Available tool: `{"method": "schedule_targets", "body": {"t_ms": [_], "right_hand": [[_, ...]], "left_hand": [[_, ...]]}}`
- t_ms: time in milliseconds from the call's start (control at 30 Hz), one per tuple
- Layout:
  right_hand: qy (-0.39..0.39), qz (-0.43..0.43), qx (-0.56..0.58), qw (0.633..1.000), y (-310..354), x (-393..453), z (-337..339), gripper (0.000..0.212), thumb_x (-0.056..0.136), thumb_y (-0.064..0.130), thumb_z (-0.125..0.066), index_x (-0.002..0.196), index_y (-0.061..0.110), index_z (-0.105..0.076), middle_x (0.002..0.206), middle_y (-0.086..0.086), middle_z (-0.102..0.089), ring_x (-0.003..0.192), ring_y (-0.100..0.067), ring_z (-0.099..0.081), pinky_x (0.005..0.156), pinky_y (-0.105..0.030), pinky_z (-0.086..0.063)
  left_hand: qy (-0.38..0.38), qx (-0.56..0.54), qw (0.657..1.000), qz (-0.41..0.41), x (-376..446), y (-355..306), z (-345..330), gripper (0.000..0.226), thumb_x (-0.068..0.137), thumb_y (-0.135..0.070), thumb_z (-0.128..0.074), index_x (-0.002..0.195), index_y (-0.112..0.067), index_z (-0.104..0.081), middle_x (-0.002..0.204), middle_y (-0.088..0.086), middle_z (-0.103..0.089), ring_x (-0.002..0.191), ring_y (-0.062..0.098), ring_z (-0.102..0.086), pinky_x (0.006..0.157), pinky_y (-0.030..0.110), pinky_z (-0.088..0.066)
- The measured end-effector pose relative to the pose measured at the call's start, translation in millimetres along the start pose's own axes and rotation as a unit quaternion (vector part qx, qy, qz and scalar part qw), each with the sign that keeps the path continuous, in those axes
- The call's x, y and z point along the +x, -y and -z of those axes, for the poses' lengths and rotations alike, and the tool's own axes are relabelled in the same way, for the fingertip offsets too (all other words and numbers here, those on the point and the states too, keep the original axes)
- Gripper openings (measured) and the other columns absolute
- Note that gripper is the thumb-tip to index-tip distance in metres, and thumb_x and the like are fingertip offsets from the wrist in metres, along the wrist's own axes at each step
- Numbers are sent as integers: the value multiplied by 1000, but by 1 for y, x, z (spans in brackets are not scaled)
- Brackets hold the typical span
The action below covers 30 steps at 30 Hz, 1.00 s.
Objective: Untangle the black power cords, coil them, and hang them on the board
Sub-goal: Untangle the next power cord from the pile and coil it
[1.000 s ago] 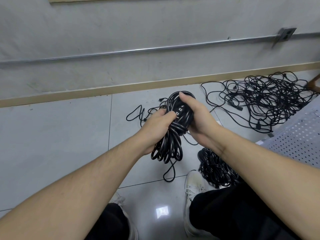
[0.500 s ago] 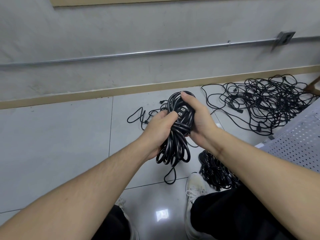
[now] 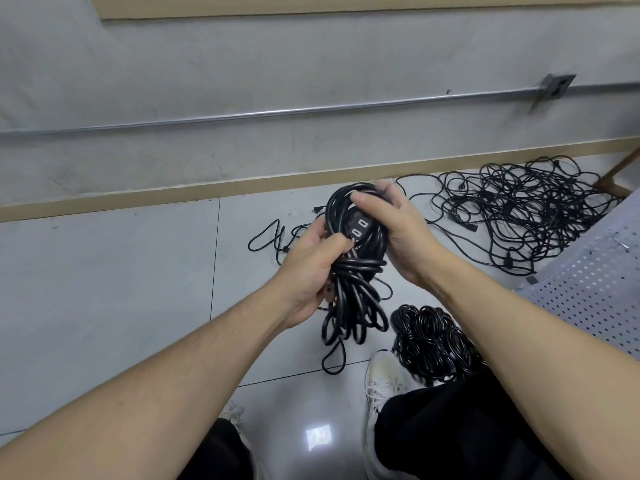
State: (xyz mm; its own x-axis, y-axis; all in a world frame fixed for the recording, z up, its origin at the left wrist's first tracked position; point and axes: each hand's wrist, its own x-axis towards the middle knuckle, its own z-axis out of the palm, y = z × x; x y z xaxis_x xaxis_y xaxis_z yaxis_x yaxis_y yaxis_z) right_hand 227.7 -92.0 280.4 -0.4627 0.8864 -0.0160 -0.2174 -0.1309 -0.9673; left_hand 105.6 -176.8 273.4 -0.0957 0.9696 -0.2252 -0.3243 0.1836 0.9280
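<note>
A coiled bundle of black power cord hangs in front of me, bound at its waist by a few turns of cord. My left hand grips that waist from the left. My right hand holds the upper loop, thumb beside the black plug with its white markings. A large tangle of black cords lies on the floor at the right, by the wall. Another coiled bundle rests on the floor by my right shoe. The white perforated board shows at the right edge.
Grey tiled floor meets a grey wall with a metal conduit and a beige skirting. A loose cord end trails on the tiles behind the bundle. My white shoe and black trouser legs are below.
The bundle and both hands have stayed nearly in place. My right hand's fingers have shifted over the top loop and the plug now shows more plainly.
</note>
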Motion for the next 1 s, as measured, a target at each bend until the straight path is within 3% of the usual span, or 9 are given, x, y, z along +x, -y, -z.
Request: {"method": "schedule_targets", "body": {"t_ms": [67, 200, 400, 533, 633, 700, 767, 800, 1000], "right_hand": [[9, 26, -82, 996, 2, -3, 7, 20, 93, 8, -71, 102, 12, -53, 75, 8, -72, 67, -7, -67, 62, -19, -52], [10, 59, -192, 980, 4, -1, 23, 12, 93, 19, -73, 103, 23, -69, 92, 17, -73, 89, -1, -67, 78, -18, -50], [66, 2, -228, 971, -1, 3, 37, 26, 104, 40, -55, 128, 47, -63, 131, 17, -67, 123, -4, -61, 104, -39, -50], [55, 70, -277, 957, -8, 4, 38, 36, 105, 25, -56, 137, 39, -56, 121, 12, -62, 104, 1, -61, 92, -28, -52], [83, 195, -367, 906, -5, 4, 40, 45, 94, 7, -54, 133, 30, -60, 124, 9, -57, 115, 1, -52, 103, -20, -41], [112, 264, -476, 831, -6, 7, 42, 48, 83, 22, -55, 129, 34, -65, 137, 5, -55, 132, -17, -47, 114, -41, -35], [136, 289, -550, 772, -10, 10, 40, 46, 81, 37, -62, 127, 40, -65, 147, 6, -50, 137, -25, -44, 111, -57, -35], [139, 292, -558, 765, -11, 11, 37, 42, 81, 43, -65, 123, 41, -67, 148, 7, -51, 137, -25, -44, 109, -60, -36], [49, 354, -506, 785, -12, 14, 22, 29, 84, 55, -71, 95, 29, -79, 114, 11, -63, 106, -21, -57, 92, -52, -46]], "left_hand": [[-14, 19, 1000, -7, 1, 4, 6, 29, 96, -3, -54, 119, -21, -60, 84, 10, -62, 73, 32, -58, 53, 32, -46], [-17, 21, 1000, -16, 3, 4, 6, 36, 96, 8, -50, 124, -15, -54, 72, 2, -67, 57, 17, -65, 50, 29, -51], [-46, -7, 999, -19, 11, 7, 6, 35, 92, 8, -59, 123, -11, -58, 97, 7, -73, 84, 29, -72, 63, 36, -59], [-83, -14, 996, -4, 17, 10, 7, 30, 93, 4, -62, 119, -11, -60, 94, 7, -74, 77, 28, -72, 53, 33, -56], [-113, -22, 993, 2, 22, 10, 11, 24, 92, -2, -68, 113, -14, -61, 95, 10, -76, 77, 28, -73, 56, 35, -58], [-130, -30, 991, 1, 25, 8, 13, 23, 92, -2, -67, 111, -13, -60, 89, 9, -76, 71, 26, -73, 56, 34, -58], [-139, -29, 990, -6, 26, 6, 16, 21, 93, -2, -63, 111, -12, -60, 84, 7, -75, 69, 23, -73, 57, 34, -58], [-142, -25, 989, -9, 26, 6, 18, 20, 94, -1, -61, 111, -12, -59, 83, 7, -75, 69, 22, -73, 58, 34, -58], [-149, -22, 989, -2, 28, 11, 21, 12, 94, -3, -63, 105, -9, -61, 83, 7, -74, 75, 26, -75, 61, 36, -61]]}}
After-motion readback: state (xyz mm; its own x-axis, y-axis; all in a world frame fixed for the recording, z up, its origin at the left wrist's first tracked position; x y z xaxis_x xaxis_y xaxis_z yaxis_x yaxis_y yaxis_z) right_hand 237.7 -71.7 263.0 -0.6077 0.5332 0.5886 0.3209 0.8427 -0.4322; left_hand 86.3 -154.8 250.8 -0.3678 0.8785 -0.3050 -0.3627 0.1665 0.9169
